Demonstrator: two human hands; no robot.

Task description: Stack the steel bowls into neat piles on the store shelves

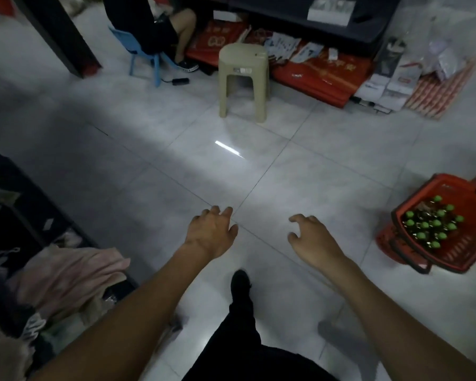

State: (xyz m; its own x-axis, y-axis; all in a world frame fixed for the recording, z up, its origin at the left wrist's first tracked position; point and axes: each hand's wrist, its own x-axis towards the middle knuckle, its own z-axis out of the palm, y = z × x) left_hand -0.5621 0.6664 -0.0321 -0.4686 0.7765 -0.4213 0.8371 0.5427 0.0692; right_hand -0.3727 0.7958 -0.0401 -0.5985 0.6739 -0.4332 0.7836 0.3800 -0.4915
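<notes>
Loosely, the fingers (226, 211) of the left hand (210, 232) curl downward and stand a little apart, closing on nothing; the right hand (311, 237) matches it, its fingers (300, 218) bent like a soft claw, thumb out to the side, also holding nothing. Both palms face the floor and both bare forearms reach forward at about the same height. This looks like the loose carriage of someone walking between jobs, not a grip being prepared.

Below the hands, a dark shoe (241, 284) steps forward onto the pale tiled floor (231, 160), which supports that reading.

No steel bowls show anywhere in view, so the task's things lie somewhere outside the picture, and the stacking step is probably waiting on a fetch.

Farther out, a beige plastic stool (243, 78) stands ahead in the open aisle. A red basket (462, 259) of green-capped bottles (429, 224) sits on the floor to the right. Heaped pink cloth (66, 270) lies low on the left. At the far edge, a dark shelf unit (300, 20) has red packages beneath it, and a seated person occupies a blue chair (143, 56).
</notes>
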